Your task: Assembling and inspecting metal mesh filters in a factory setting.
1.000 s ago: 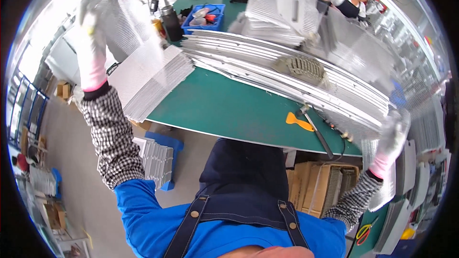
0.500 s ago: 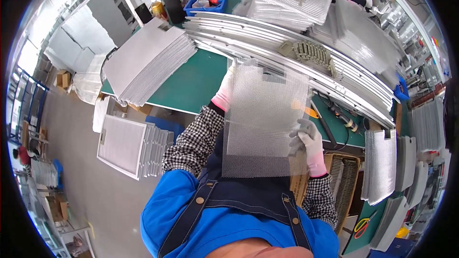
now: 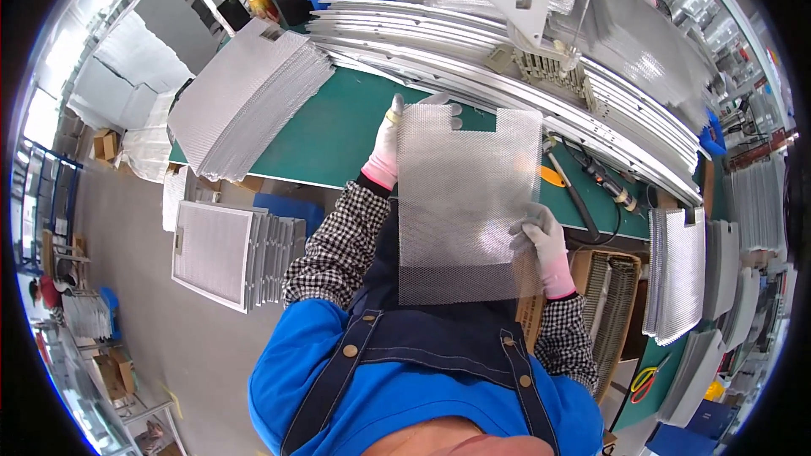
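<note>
A silver wire mesh sheet (image 3: pixel 460 194) with a notch in its top edge hangs in front of my body, and a darker band at its lower end looks like a second, overlapping layer. My left hand (image 3: pixel 385 145), in a white and pink glove, is closed on the upper left edge, with fingertips showing past the top. On the right edge, lower down, my gloved right hand (image 3: pixel 546 241) grips the mesh with thumb and bent fingers. Some of its fingers are hidden or seen only through the mesh.
A mesh stack (image 3: pixel 241 101) lies on the green table (image 3: pixel 359 118) at left; white frame strips (image 3: pixel 405 34) lie behind the sheet. An orange-handled tool (image 3: pixel 552 176) and a hammer-like tool (image 3: pixel 574 194) lie at right. Framed panels (image 3: pixel 211 245) stand below left; scissors (image 3: pixel 646 380) lie lower right.
The mesh layers now line up more closely side to side, and the notch shows more clearly. Both hands keep their grip. The view has shifted, with the white bracket and drill-like tool appearing larger at top.
</note>
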Available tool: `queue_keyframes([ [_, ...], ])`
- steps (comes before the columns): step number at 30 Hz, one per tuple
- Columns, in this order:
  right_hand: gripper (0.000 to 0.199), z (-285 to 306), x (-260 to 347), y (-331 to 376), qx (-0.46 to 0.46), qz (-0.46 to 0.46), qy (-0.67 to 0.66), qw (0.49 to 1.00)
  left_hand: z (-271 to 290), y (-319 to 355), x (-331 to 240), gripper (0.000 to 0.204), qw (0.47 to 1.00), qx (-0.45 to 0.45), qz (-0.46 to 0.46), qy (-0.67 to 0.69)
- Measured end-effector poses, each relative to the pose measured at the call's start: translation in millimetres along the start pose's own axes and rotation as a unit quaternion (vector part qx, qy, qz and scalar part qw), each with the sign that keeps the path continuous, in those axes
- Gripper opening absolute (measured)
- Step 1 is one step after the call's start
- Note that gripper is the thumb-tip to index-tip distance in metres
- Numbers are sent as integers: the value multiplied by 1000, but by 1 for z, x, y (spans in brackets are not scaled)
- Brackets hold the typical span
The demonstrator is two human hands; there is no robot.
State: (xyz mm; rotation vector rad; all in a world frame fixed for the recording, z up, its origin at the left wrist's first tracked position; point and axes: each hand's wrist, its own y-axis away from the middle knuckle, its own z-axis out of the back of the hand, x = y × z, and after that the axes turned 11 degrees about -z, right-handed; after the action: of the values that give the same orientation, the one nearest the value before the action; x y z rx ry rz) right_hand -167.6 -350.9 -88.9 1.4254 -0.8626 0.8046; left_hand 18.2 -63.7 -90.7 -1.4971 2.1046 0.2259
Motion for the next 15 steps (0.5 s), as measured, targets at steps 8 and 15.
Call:
queue_keyframes([
  [8,32,41,102,-27,-205,184,382,882,15,5,4,96,997,31,1,70],
  [15,69,71,355,-175,-404,428,378,715,24,-7,28,104,999,24,18,16],
])
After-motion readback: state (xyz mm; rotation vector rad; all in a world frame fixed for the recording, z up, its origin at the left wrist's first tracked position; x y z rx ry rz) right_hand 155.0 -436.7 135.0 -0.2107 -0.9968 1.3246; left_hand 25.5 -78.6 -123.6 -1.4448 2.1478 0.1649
